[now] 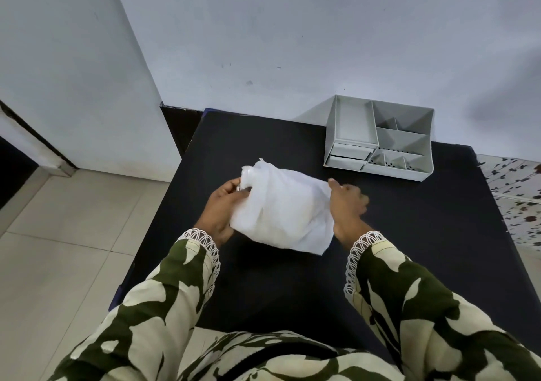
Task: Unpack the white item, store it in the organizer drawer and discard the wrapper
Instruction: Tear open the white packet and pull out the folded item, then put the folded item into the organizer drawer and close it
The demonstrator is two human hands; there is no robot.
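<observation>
You are holding the white item [282, 209] between both hands over the middle of the black table [424, 234], lifted a little above the surface as far as the view lets you judge. Your left hand [225, 205] grips its 9 o'clock edge, fingers curled and pressed together around a bunched fold, with something clear and shiny (it may be the wrapper, though you cannot tell for sure) caught at the fingertips. Your right hand [348, 202] meets the item's 3 o'clock edge with the thumb raised along the cloth; the other fingers are folded behind it, so whether they pinch the fabric cannot be told. The item hangs soft and creased, its lower corner pointing toward 5 o'clock.

The grey organizer [380, 137] stands at 1 o'clock from your hands, well apart from them, against the wall [292, 44]. Its small drawers [349, 155] sit at its near-left corner, open compartments to their right. Your patterned sleeves [164, 292] fill the lower view.
</observation>
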